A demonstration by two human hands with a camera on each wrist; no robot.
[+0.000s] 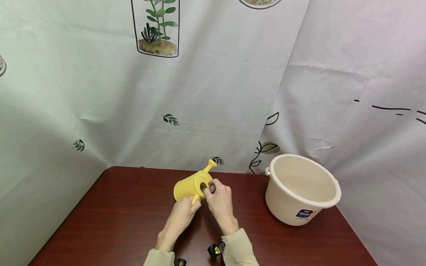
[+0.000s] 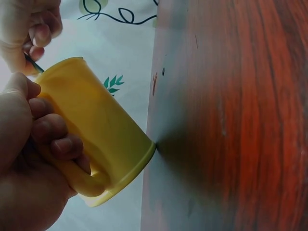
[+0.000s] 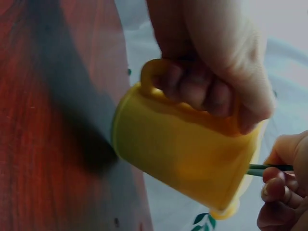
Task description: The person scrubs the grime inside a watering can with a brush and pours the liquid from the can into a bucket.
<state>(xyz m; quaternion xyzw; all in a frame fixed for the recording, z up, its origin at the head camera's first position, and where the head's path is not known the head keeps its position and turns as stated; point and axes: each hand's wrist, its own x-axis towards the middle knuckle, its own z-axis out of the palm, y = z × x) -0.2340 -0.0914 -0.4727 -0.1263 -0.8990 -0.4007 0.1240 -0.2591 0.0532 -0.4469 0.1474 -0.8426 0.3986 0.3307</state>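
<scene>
A yellow watering can (image 1: 187,187) is tilted on its side, its opening turned toward my right hand and its spout pointing up and away. My left hand (image 1: 183,211) grips the can's handle, fingers curled round it in both wrist views. At the opening, my right hand (image 1: 221,201) pinches a thin dark green item (image 3: 256,169). Part of that item goes inside the can and is hidden, so its kind cannot be told. In the left wrist view the can's base edge (image 2: 155,147) appears close to the tabletop; contact is unclear.
A cream bucket (image 1: 285,202) with a dark label stands at the right of the dark red-brown table (image 1: 113,218). White sheeting (image 1: 213,92) printed with plants hangs behind the table and along its sides.
</scene>
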